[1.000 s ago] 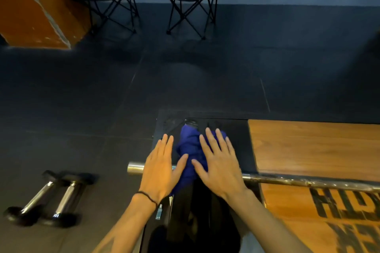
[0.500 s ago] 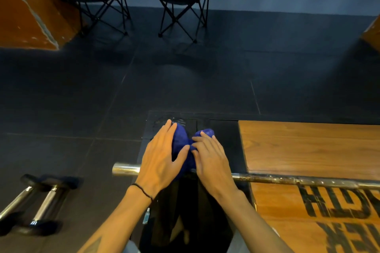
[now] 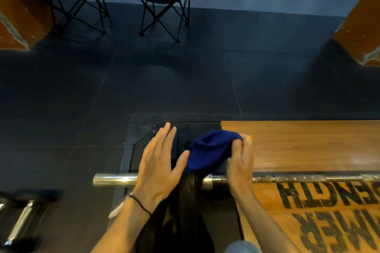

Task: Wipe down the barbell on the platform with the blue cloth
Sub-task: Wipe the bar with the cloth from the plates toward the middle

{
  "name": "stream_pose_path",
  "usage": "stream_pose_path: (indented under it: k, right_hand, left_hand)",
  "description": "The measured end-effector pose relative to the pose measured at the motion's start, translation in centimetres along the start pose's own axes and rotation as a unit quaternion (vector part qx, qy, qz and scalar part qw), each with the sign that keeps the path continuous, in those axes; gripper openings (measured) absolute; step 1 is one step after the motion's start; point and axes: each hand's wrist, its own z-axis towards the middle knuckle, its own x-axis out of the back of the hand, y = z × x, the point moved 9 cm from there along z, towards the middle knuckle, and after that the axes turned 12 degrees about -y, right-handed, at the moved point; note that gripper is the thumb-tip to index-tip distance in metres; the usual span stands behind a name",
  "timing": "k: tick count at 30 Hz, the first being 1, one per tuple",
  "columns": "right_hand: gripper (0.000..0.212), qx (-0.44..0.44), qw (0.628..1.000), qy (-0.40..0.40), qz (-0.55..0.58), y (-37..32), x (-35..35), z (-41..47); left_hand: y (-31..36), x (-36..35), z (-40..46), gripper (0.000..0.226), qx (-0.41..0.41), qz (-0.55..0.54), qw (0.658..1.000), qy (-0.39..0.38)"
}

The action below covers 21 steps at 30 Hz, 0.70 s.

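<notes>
Long chrome steel barbell (image 3: pixel 287 178) lying across the lower frame on the wooden platform (image 3: pixel 308 146) — right hand (image 3: pixel 240 162) pinching the bunched dark-blue cloth (image 3: pixel 209 150) just above it, left hand (image 3: pixel 158 166) hovering flat-fingered — loosely bunched cloth risking slipping free mid-wipe.

Glossy metal barbell (image 3: pixel 115 179), soft blue cloth (image 3: pixel 209 150)

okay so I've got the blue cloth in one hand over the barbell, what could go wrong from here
1. The right hand pinches only an edge of the crumpled blue cloth, so it could slip out or bunch up instead of wrapping the shiny steel barbell.
2. The open left hand lies over the barbell sleeve beside the black weight plate; if the bar rolls, fingers may get caught.
3. The chrome dumbbells lie on the floor close by, a possible trip hazard.
</notes>
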Motion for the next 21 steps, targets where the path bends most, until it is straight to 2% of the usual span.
stream_pose_path:
  k: [3, 7, 9, 12, 14, 18, 21]
  right_hand:
    - [0.019, 0.024, 0.999, 0.042, -0.012, -1.6, 3.6, 0.6]
    - [0.022, 0.062, 0.995, 0.067, -0.026, -1.4, 6.5, 2.3]
    - [0.024, 0.075, 0.995, 0.059, -0.023, -0.1, 7.3, 2.5]
    - [0.020, 0.081, 0.996, 0.026, -0.032, 2.8, 8.6, 2.3]
    - [0.014, 0.078, 0.995, -0.016, -0.058, 5.7, 8.7, 2.3]
    - [0.010, 0.016, 0.997, -0.037, -0.071, 13.9, 8.7, 1.9]
    - [0.011, -0.020, 0.990, -0.092, -0.103, 19.2, 7.6, 2.1]
  left_hand:
    - [2.2, -0.8, 0.6, 0.075, -0.027, 0.013, 0.999, -0.029]
    - [6.2, -2.4, 1.2, 0.070, -0.054, 0.036, 0.998, 0.021]
    - [8.7, -4.4, 1.1, 0.066, -0.066, 0.016, 0.996, 0.052]
    - [11.3, -9.3, 0.8, 0.060, -0.082, 0.012, 0.995, 0.049]
    - [10.7, -13.0, 0.9, 0.060, -0.056, 0.009, 0.998, 0.034]
    - [5.2, -19.2, 1.5, 0.062, 0.056, -0.081, 0.995, 0.018]
    - [1.7, -22.1, 2.8, 0.061, 0.096, -0.036, 0.994, 0.047]
